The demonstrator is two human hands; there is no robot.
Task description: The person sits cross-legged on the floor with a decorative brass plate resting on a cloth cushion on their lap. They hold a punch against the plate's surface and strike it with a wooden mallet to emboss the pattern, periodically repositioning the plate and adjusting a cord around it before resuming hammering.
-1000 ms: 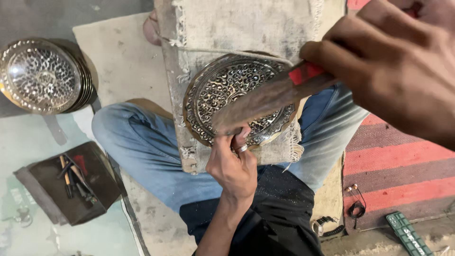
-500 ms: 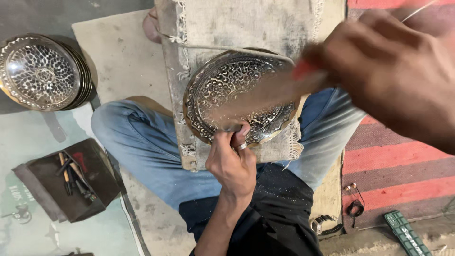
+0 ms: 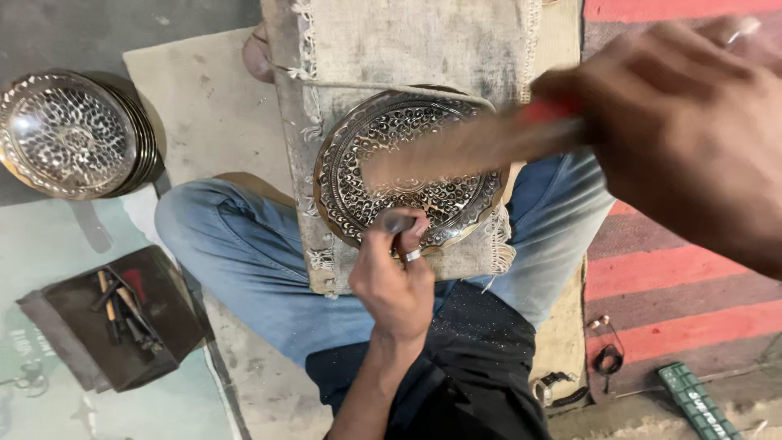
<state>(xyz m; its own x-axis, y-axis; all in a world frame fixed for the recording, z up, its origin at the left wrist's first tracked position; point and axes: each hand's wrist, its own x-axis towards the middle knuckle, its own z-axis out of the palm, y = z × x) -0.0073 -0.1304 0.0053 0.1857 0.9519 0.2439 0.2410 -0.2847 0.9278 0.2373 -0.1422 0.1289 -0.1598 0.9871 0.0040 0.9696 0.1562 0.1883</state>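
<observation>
Punch (image 3: 397,222) nr plate (image 3: 366,155) rim

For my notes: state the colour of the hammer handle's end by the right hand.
Red, though blurred; head view shows the handle by the right hand.

Silver plate (image 3: 407,175), dense embossed pattern

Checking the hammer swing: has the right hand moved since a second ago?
Yes. The right hand has shifted rightward and slightly down relative to the engraved plate, and its tool is motion-blurred.
</observation>
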